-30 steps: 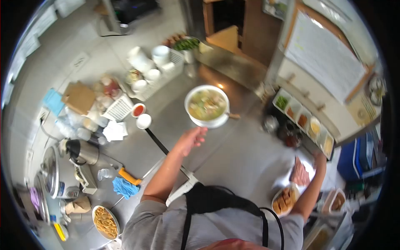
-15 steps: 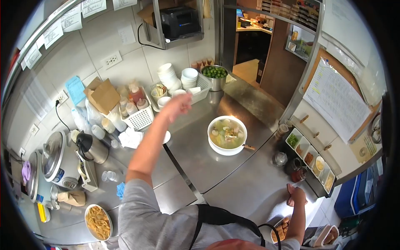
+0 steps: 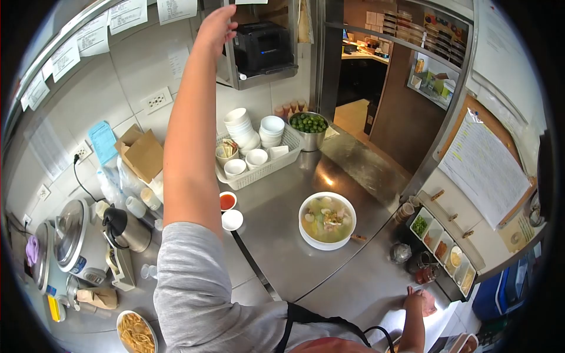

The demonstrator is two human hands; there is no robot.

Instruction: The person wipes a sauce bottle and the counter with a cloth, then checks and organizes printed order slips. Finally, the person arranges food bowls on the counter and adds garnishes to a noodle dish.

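Observation:
My left hand is raised high beside the wall shelf, fingers apart and slightly curled, with nothing visible in them. Just right of its fingertips, a white paper slip shows at the top edge. Low on the right, my right hand rests at the steel counter near the topping trays, its fingers seemingly spread and holding nothing I can make out. Between my arms stands a white bowl of soup with pale chunks and a browned topping. By my left forearm sit a small bowl of red sauce and a small white bowl.
A black printer occupies the shelf. Below it are a basket of white cups and a pot of green limes. Condiment trays and jars line the right; a thermos and noodle bowl stand left.
My left hand has risen from above the cup basket to the shelf. The view has shifted, and the small sauce bowl now shows beside my arm. My right hand stays at the counter.

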